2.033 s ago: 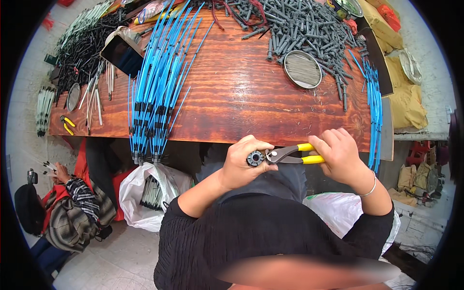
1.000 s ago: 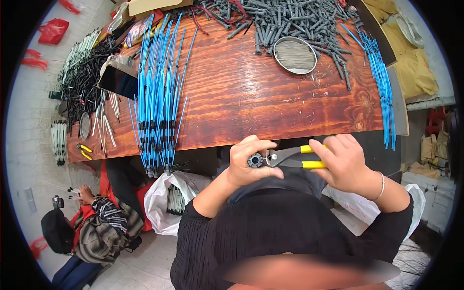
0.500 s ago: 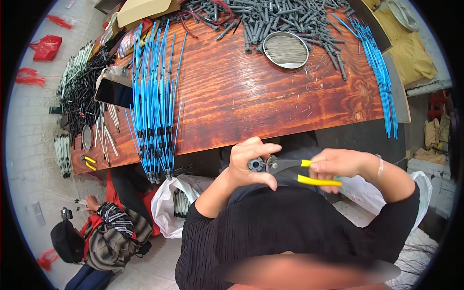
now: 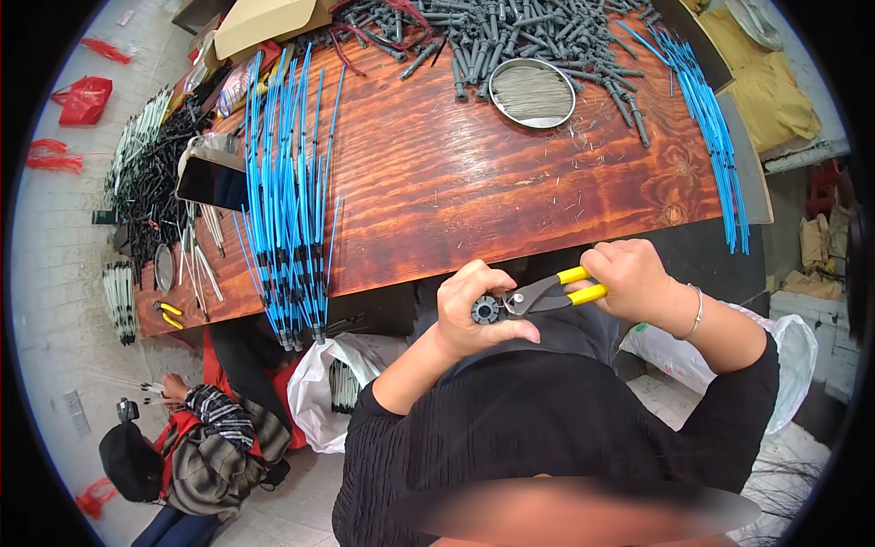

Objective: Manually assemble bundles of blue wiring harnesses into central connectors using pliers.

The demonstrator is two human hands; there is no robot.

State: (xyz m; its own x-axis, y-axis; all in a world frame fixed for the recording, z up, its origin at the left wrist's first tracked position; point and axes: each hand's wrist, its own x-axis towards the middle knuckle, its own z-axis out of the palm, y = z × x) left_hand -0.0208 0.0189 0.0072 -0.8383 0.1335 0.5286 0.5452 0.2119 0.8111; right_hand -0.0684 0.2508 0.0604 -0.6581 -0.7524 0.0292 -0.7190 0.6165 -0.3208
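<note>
My left hand (image 4: 462,314) is closed around a dark grey plastic piece (image 4: 485,310), its round ribbed end facing up. In my right hand (image 4: 629,278) is a pair of cutting pliers (image 4: 583,293) with yellow grips and a dark metal head, my fingers wrapped round the handles. The head of the pliers meets the near side of the grey piece, between my left thumb and forefinger. Whether a wire lies in the jaws is too small to tell. Both hands are just off the table's near edge, in front of my body.
On the wooden table (image 4: 547,205) are a round tin of thin metal pins (image 4: 532,94), a heap of grey plastic pieces (image 4: 510,36) and blue rods (image 4: 292,182). More blue rods (image 4: 715,128) lie at right. A co-worker (image 4: 196,438) sits at lower left near a white sack (image 4: 319,392).
My right hand has risen and closed tighter, bringing the pliers' yellow handles nearer each other. The left hand stays on the grey piece, almost in place.
</note>
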